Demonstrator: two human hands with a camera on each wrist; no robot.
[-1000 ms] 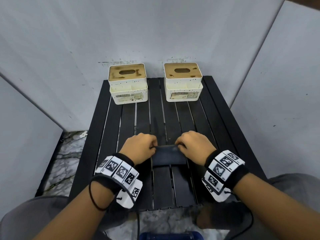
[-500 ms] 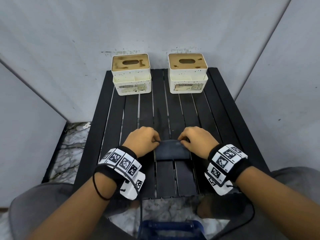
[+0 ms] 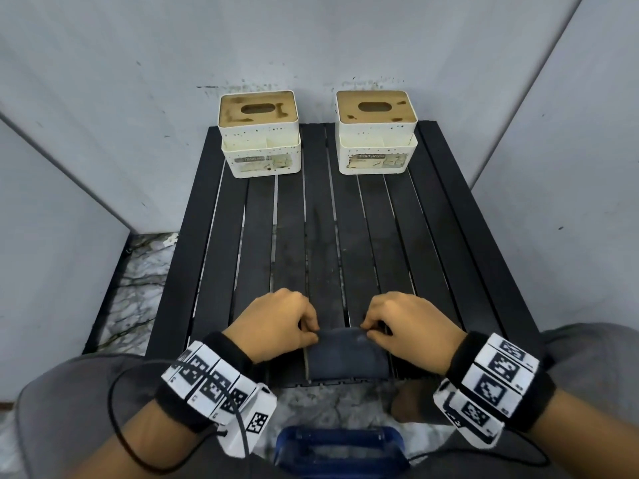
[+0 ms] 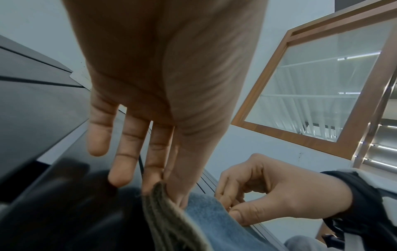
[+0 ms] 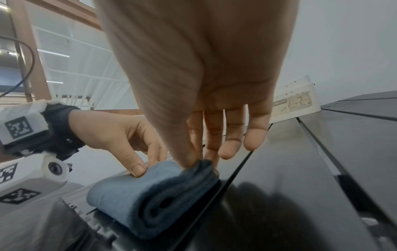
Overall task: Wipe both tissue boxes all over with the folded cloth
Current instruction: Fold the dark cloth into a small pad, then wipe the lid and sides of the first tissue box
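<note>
My left hand (image 3: 276, 326) pinches the far left corner of the folded grey-blue terry cloth (image 3: 347, 354), and my right hand (image 3: 411, 328) pinches its far right corner. The cloth lies at the near edge of the black slatted table (image 3: 449, 236). Two dirty white plastic tissue boxes with brown lids, one left (image 3: 259, 133) and one right (image 3: 377, 131), stand side by side and apart at the far edge, against the grey wall (image 3: 311, 39).

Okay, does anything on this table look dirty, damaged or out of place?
Yes. Both tissue boxes, left and right, have brown stains on their lids, dark specks on their white sides, and torn front labels. The cloth and table look ordinary.
</note>
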